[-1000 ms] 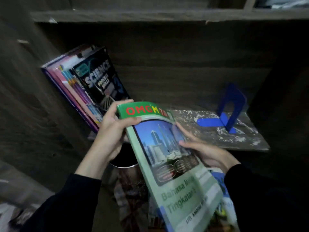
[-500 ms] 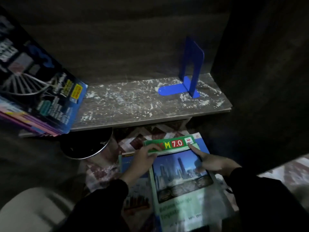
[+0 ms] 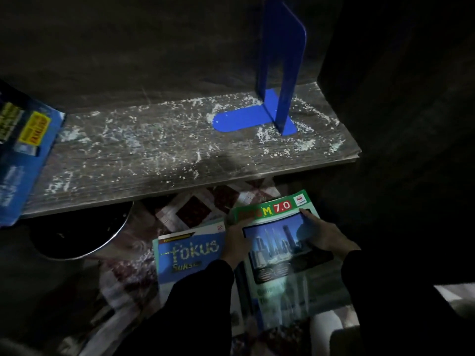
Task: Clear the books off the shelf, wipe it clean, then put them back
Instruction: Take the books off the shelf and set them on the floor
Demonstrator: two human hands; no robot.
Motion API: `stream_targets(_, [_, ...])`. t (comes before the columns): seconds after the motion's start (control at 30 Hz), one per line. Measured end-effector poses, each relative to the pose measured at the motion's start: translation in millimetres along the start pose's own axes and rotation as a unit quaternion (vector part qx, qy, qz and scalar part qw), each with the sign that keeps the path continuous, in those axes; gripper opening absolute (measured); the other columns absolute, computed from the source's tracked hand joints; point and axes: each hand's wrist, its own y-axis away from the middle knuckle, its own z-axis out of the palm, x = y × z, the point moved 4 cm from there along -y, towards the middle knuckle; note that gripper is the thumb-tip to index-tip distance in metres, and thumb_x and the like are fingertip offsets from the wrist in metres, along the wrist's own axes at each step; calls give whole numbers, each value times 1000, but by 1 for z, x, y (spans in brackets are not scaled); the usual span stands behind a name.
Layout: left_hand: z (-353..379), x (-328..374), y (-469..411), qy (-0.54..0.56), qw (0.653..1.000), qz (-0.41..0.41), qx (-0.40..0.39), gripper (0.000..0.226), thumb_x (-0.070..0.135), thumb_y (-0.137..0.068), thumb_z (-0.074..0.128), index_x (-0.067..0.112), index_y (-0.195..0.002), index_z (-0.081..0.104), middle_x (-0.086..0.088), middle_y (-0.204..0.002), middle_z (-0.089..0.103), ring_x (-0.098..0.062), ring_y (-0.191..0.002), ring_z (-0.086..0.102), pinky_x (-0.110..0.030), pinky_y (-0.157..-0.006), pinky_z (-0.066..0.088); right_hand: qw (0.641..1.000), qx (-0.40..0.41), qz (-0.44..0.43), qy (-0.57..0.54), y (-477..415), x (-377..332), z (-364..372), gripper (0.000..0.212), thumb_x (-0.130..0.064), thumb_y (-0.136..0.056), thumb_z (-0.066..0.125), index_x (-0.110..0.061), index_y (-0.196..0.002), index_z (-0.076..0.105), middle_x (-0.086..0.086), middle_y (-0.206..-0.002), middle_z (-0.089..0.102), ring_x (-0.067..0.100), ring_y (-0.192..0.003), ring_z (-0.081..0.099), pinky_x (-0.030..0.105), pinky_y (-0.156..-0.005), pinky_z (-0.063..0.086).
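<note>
Fingers (image 3: 307, 217) of your right hand (image 3: 325, 236) lie almost flat on the top right of the green book (image 3: 280, 255), low in the middle of the frame. They press on its cover, and you can't tell if they curl round the edge. Your left hand (image 3: 237, 238) is bent over the book's left edge near the top, fingers curled on it. It looks like you hold the book at both sides as it lies on the floor pile.

Just left of it lies a blue book (image 3: 189, 255), partly under your left sleeve. So at least two books are off the shelf (image 3: 154, 150).

More books (image 3: 23, 150) lean at the far left edge of the frame, on the shelf, so the clearing isn't done. A blue bookend (image 3: 277, 80) stands at the upper right of the shelf. White dust covers the wood, so wiping hasn't started, and putting the books back comes last.

Under the shelf, at the lower left, sits a round metal bin (image 3: 84, 235).
</note>
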Motion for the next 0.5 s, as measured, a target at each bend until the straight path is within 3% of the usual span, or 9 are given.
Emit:
stream_targets(0.1, [3,-8,-6,-17,1000,-16,5,50,-12,-92,45,6,-139,44,-22,-85,58,-24,-55,42,-30,-57,24,1000,0,9,-3,-5,6,7,82,-14,-90,58,-37,-151,8,20,-143,44,36,-123,52,36,-100,42])
stream_targets(0.13, [4,-10,-8,-20,1000,-18,-1,51,-12,-92,45,6,-139,43,-18,-82,56,-27,-58,44,-29,-56,24,1000,4,9,-5,-6,7,8,84,-14,-89,59,-40,-150,7,20,-141,45,37,-120,54,36,-99,43])
stream_targets(0.2, [2,-13,-10,-43,999,-12,-26,53,-8,-93,46,10,-143,39,-5,-75,49,-22,-63,48,-31,-57,34,1000,10,10,-5,-6,10,12,88,-14,-87,62,-43,-149,6,21,-137,49,38,-117,56,37,-97,45])
stream_targets(0.23, [2,-15,-12,-62,997,-6,-42,53,-3,-94,48,13,-144,37,-8,-78,50,-31,-72,53,-38,-68,44,1000,14,8,-6,-6,11,13,89,-16,-87,63,-42,-150,6,22,-134,51,38,-116,56,37,-97,45])
stream_targets(0.27, [0,-16,-13,-94,994,-2,-57,54,3,-95,50,19,-145,35,-19,-90,54,-42,-91,54,-50,-86,44,1000,16,8,-5,-6,11,13,89,-16,-87,64,-41,-150,6,23,-132,52,39,-116,55,37,-97,44])
stream_targets(0.3, [-3,-19,-13,-142,987,-8,-73,58,9,-96,51,24,-147,29,-27,-116,51,-47,-113,46,-57,-99,35,1000,17,7,-1,-5,10,13,89,-17,-87,64,-38,-151,6,23,-132,52,39,-117,55,37,-97,44])
stream_targets(0.37, [-7,-21,-11,-254,961,-23,-106,67,18,-96,51,34,-150,14,-16,-155,13,-43,-139,14,-53,-107,29,1000,6,14,2,-3,9,12,87,-16,-88,61,-32,-152,5,24,-135,49,39,-119,53,37,-97,43])
stream_targets(0.43, [-9,-19,-6,-311,941,-27,-131,72,22,-96,51,37,-151,6,-7,-159,-13,-41,-144,-1,-52,-108,29,1000,0,20,8,3,3,7,84,-12,-89,55,-30,-152,4,26,-136,47,39,-119,53,38,-96,44])
stream_targets(0.5, [-13,-17,0,-315,939,-25,-138,70,20,-97,51,35,-151,9,-4,-158,-21,-40,-144,10,-49,-105,35,1000,8,13,14,9,-3,-2,85,-11,-86,53,-32,-152,4,25,-134,49,39,-118,53,38,-97,45])
